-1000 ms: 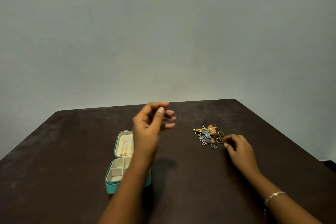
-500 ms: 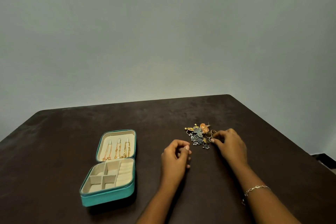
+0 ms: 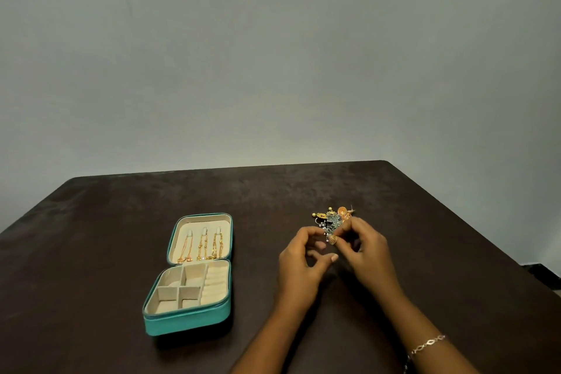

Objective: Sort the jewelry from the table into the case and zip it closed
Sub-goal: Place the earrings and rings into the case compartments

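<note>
Moved since half a second ago: my left hand (image 3: 303,258) has come up from the table beside the pile to meet my right hand (image 3: 367,247), and a gold ring (image 3: 333,239) has lifted off the heap.

Item 1, gold ring. Pinched at the fingertips of my right hand, raised just clear of the table, at the near edge of the pile. Held high and between both hands, I judge, so I can free it from the tangle and pass or turn it before carrying it over.

Item 2, left hand. Fingers loosely curled and partly open, thumb and forefinger reaching toward the ring. Whether they touch it yet I cannot tell; nothing else is in that hand.

Item 3, jewelry pile (image 3: 332,220). Gold, orange and silver-grey pieces heaped together on the table (image 3: 455,252), just beyond my fingers. Individual pieces too small to list.

Item 4, case (image 3: 188,316). Teal, lying open well to the left of the pile, lid flat so every slot is reachable. Three chains (image 3: 202,247) hang from hooks in the lid. The lower half has four small square compartments and a padded ring strip on its right; all look empty. The strip is the likely home for this ring.

Item 5, bracelet (image 3: 428,345). Worn on my right wrist; not part of the sort.

Zip: not yet closed.
</note>
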The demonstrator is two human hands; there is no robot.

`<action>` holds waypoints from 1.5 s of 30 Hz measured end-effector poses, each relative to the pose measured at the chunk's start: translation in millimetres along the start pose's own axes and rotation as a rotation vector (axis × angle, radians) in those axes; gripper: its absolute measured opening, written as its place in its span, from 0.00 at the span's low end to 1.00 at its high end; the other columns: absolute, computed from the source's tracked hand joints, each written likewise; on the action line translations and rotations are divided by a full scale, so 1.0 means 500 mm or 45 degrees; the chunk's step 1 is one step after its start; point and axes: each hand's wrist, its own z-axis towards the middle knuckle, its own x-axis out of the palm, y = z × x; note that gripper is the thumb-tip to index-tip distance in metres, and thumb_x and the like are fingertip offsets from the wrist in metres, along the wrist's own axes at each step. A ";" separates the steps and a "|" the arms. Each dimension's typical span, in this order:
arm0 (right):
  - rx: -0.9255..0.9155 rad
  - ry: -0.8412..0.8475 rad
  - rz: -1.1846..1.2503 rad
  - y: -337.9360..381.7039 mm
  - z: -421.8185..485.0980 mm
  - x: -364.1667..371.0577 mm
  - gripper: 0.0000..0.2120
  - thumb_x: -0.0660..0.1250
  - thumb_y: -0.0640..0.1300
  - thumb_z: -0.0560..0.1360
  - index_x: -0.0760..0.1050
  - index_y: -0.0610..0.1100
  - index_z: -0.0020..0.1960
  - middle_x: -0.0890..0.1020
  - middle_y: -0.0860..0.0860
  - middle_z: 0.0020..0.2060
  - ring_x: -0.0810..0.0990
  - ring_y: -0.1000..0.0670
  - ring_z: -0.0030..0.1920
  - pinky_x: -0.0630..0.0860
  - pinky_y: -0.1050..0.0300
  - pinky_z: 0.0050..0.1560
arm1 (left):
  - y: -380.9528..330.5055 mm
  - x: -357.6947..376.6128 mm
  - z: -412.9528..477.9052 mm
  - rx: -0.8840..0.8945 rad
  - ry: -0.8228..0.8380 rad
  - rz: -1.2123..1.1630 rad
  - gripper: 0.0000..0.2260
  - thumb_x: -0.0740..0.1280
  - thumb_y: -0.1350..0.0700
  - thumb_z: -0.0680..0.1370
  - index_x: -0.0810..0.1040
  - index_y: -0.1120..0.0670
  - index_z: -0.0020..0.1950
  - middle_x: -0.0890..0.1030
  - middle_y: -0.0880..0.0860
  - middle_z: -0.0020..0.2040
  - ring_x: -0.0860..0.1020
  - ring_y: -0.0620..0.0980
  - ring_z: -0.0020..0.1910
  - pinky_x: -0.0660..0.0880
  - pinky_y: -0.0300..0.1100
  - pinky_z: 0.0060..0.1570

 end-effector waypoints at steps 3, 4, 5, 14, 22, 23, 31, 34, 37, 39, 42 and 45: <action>-0.063 0.013 0.101 0.025 -0.011 0.013 0.06 0.69 0.35 0.68 0.75 0.43 0.37 0.78 0.52 0.32 0.76 0.54 0.35 0.69 0.66 0.32 | -0.010 -0.014 0.000 0.035 -0.059 0.002 0.13 0.71 0.67 0.69 0.75 0.50 0.44 0.80 0.47 0.39 0.78 0.41 0.36 0.75 0.34 0.37; -0.065 0.005 0.144 0.030 -0.015 0.014 0.04 0.69 0.38 0.68 0.75 0.43 0.36 0.78 0.52 0.32 0.76 0.54 0.35 0.70 0.63 0.32 | -0.013 -0.019 -0.001 0.041 -0.073 0.009 0.11 0.70 0.67 0.70 0.76 0.51 0.42 0.80 0.47 0.38 0.78 0.42 0.36 0.76 0.37 0.36; -0.055 -0.001 0.184 0.034 -0.018 0.015 0.02 0.68 0.40 0.67 0.75 0.44 0.36 0.78 0.52 0.32 0.76 0.54 0.34 0.71 0.60 0.33 | -0.016 -0.024 -0.002 0.041 -0.082 0.007 0.10 0.69 0.66 0.71 0.77 0.51 0.40 0.80 0.47 0.37 0.78 0.43 0.36 0.77 0.40 0.34; -0.025 0.236 0.316 0.090 -0.049 0.007 0.07 0.70 0.35 0.70 0.80 0.47 0.41 0.83 0.54 0.38 0.80 0.56 0.34 0.75 0.63 0.32 | -0.030 -0.075 -0.028 0.183 -0.115 0.307 0.07 0.65 0.63 0.74 0.76 0.52 0.39 0.78 0.51 0.40 0.77 0.45 0.37 0.79 0.44 0.34; 0.040 0.274 0.414 0.112 -0.069 0.007 0.14 0.68 0.29 0.70 0.82 0.48 0.38 0.83 0.53 0.38 0.80 0.56 0.34 0.75 0.64 0.30 | -0.060 -0.121 -0.069 0.409 -0.060 0.616 0.05 0.63 0.58 0.74 0.76 0.56 0.47 0.73 0.43 0.43 0.72 0.40 0.40 0.71 0.30 0.40; 0.023 0.265 0.418 0.115 -0.070 0.009 0.14 0.69 0.30 0.69 0.82 0.49 0.37 0.82 0.53 0.39 0.79 0.57 0.34 0.75 0.64 0.30 | -0.069 -0.136 -0.073 0.450 -0.082 0.639 0.06 0.63 0.57 0.74 0.76 0.56 0.48 0.74 0.44 0.44 0.71 0.39 0.41 0.67 0.25 0.40; -0.035 0.306 0.446 0.152 -0.075 0.065 0.06 0.71 0.43 0.66 0.81 0.55 0.38 0.80 0.53 0.40 0.79 0.55 0.39 0.71 0.68 0.34 | -0.062 -0.321 -0.073 0.370 -0.450 0.894 0.08 0.60 0.57 0.72 0.78 0.56 0.42 0.78 0.47 0.42 0.72 0.43 0.45 0.63 0.29 0.41; -0.047 0.323 0.443 0.168 -0.070 0.103 0.11 0.73 0.35 0.67 0.82 0.51 0.37 0.80 0.51 0.37 0.79 0.56 0.40 0.72 0.67 0.38 | -0.038 -0.339 -0.081 0.215 -0.367 0.993 0.06 0.62 0.63 0.75 0.78 0.56 0.46 0.78 0.50 0.50 0.69 0.41 0.55 0.60 0.29 0.45; -0.026 0.354 0.420 0.185 -0.065 0.142 0.08 0.73 0.36 0.67 0.82 0.48 0.39 0.80 0.51 0.37 0.78 0.55 0.39 0.74 0.61 0.40 | -0.025 -0.337 -0.094 0.141 -0.227 0.995 0.08 0.63 0.63 0.75 0.77 0.54 0.51 0.77 0.48 0.53 0.72 0.44 0.56 0.63 0.32 0.46; -0.010 0.386 0.390 0.191 -0.063 0.164 0.06 0.73 0.37 0.67 0.82 0.47 0.39 0.79 0.51 0.37 0.78 0.56 0.38 0.73 0.63 0.39 | -0.026 -0.336 -0.102 0.115 -0.160 0.975 0.10 0.63 0.61 0.76 0.76 0.52 0.55 0.76 0.46 0.55 0.73 0.44 0.56 0.66 0.33 0.49; 0.021 0.403 0.323 0.193 -0.055 0.183 0.07 0.74 0.37 0.66 0.81 0.48 0.37 0.79 0.52 0.37 0.77 0.57 0.38 0.71 0.67 0.38 | -0.020 -0.335 -0.112 0.086 -0.088 0.981 0.12 0.63 0.59 0.76 0.74 0.49 0.59 0.75 0.45 0.58 0.71 0.42 0.59 0.67 0.34 0.54; 0.052 0.431 0.274 0.192 -0.049 0.192 0.10 0.74 0.36 0.66 0.80 0.51 0.36 0.79 0.52 0.38 0.78 0.54 0.40 0.75 0.59 0.42 | -0.014 -0.336 -0.118 0.078 -0.035 1.007 0.15 0.61 0.58 0.77 0.71 0.47 0.63 0.74 0.44 0.61 0.69 0.42 0.61 0.66 0.35 0.58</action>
